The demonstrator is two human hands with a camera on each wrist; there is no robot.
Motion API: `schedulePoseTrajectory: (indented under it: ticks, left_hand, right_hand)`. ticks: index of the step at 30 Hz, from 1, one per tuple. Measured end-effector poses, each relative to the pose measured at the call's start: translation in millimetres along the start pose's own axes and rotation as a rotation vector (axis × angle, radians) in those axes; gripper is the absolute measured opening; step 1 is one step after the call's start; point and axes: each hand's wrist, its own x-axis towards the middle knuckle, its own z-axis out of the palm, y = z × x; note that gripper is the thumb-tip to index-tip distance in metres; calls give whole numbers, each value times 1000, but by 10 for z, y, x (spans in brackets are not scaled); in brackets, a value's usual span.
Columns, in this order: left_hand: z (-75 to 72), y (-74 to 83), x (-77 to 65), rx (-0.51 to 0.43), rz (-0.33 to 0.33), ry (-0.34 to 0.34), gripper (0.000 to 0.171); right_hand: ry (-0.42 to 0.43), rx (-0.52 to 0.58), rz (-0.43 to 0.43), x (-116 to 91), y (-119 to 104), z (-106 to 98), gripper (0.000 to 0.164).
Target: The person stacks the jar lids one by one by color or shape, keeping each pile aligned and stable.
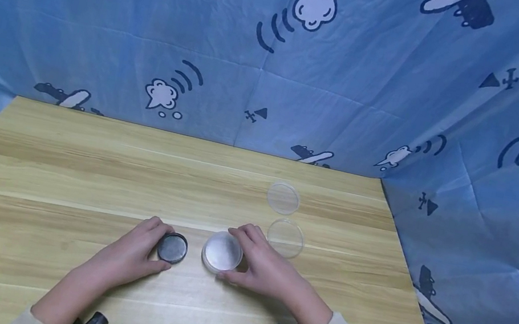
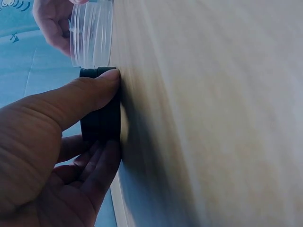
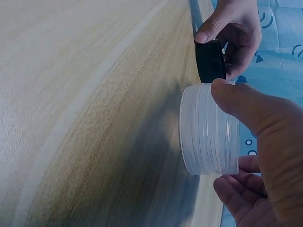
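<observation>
My left hand (image 1: pixel 134 253) holds a short black round piece (image 1: pixel 172 248) by its sides, thumb at the near edge and fingers at the far edge. From above, a black rim shows around a greyish centre. Its side looks like two black layers in the left wrist view, where the black piece (image 2: pixel 101 111) stands on the table. To its right, my right hand (image 1: pixel 267 267) grips a stack of clear round plastic dishes or lids (image 1: pixel 223 252) around the rim. Several ridges line the side of that clear stack (image 3: pixel 208 130). A small gap separates the two pieces in the head view.
Beyond my right hand, two thin clear discs lie on the wooden table (image 1: pixel 80 171): a nearer disc (image 1: pixel 285 238) close to the fingers and a farther disc (image 1: pixel 283 198). A blue patterned cloth (image 1: pixel 231 24) hangs behind the table and along its right side.
</observation>
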Motion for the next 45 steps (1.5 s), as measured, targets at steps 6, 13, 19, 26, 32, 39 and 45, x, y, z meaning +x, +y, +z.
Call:
schedulePoseTrajectory:
  ticks: [6, 13, 19, 26, 32, 39, 45]
  left_hand:
    - [11, 0, 5, 6, -4, 8, 52]
    - [13, 10, 10, 3, -15, -1, 51]
    - [-4, 12, 8, 9, -23, -11, 50]
    - [3, 10, 11, 5, -34, -13, 51]
    - [0, 9, 1, 2, -35, -16, 52]
    - [-10, 16, -11, 1, -38, -15, 53]
    - [-4, 26, -1, -2, -35, -21, 53]
  right_hand:
    - [2, 4, 3, 2, -1, -1, 86]
    - [2, 13, 13, -9, -9, 0, 88]
    - [12, 28, 19, -16, -9, 13, 89]
    - [22, 35, 29, -24, -7, 12, 92]
    - [22, 77, 46, -39, 37, -16, 91]
    - [83, 131, 81, -103, 186, -69, 77]
    - [200, 76, 148, -213, 378, -164, 70]
